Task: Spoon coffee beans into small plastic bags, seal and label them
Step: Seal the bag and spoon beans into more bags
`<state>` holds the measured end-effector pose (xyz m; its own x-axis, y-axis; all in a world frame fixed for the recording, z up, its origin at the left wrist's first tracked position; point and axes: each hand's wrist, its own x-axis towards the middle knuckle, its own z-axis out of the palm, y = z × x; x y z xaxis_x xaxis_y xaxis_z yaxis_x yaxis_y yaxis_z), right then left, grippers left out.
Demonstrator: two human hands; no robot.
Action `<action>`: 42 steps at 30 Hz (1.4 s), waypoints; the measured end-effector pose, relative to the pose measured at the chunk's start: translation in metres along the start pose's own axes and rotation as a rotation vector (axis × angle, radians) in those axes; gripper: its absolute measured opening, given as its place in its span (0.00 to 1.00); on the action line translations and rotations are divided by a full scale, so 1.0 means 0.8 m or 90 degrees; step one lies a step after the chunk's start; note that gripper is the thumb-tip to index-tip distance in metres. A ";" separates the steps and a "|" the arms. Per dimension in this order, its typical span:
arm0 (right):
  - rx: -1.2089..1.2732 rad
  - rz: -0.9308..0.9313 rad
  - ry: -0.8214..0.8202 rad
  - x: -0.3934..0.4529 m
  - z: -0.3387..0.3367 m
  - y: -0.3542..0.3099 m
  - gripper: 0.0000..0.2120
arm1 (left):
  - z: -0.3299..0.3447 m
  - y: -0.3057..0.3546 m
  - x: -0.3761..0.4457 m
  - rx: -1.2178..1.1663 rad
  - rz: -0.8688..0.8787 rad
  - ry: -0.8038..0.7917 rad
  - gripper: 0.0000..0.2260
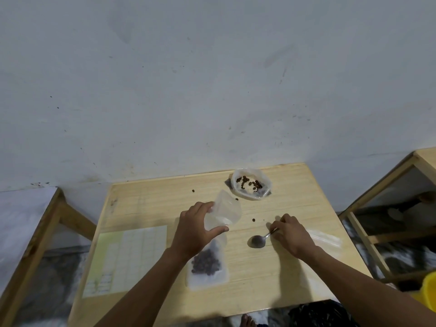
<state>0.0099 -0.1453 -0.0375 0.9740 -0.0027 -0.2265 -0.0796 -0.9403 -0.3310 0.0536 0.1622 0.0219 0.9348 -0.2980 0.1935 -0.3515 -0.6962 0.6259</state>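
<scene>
Wooden surface (146, 208): left hand (195, 228) grips a limp, light plastic bag (224, 212) at centre. At three o'clock, right hand (289, 233) pinches the stiff spoon (260, 239) handle.

The wooden table (295, 274) carries a label sheet (125, 258), filled bag (207, 267), spoon (259, 240), bean bag (251, 184) and stray beans (253, 219).

We faced a scuffed, speckled pale wall (212, 79). Below it stood a light wooden table (146, 204), flanked by a wooden frame (70, 215) on the left and another wooden frame (382, 182) on the right.
</scene>
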 end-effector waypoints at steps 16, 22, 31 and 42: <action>0.329 0.009 0.040 0.010 -0.028 -0.020 0.09 | 0.006 -0.023 0.013 0.114 -0.024 0.017 0.34; 0.392 0.103 0.135 0.047 -0.089 -0.020 0.15 | 0.010 -0.029 0.041 0.153 -0.008 0.035 0.34; 0.731 0.183 0.313 0.096 -0.118 -0.029 0.08 | 0.018 -0.014 0.100 0.121 0.012 -0.095 0.37; 0.838 0.223 0.353 0.123 -0.054 -0.053 0.12 | 0.053 -0.014 0.170 0.137 0.124 -0.413 0.36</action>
<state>0.1187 -0.1205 -0.0063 0.7955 -0.5731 -0.1968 -0.1586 0.1164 -0.9805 0.1820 0.1016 0.0094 0.6581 -0.7125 -0.2433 -0.5741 -0.6840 0.4501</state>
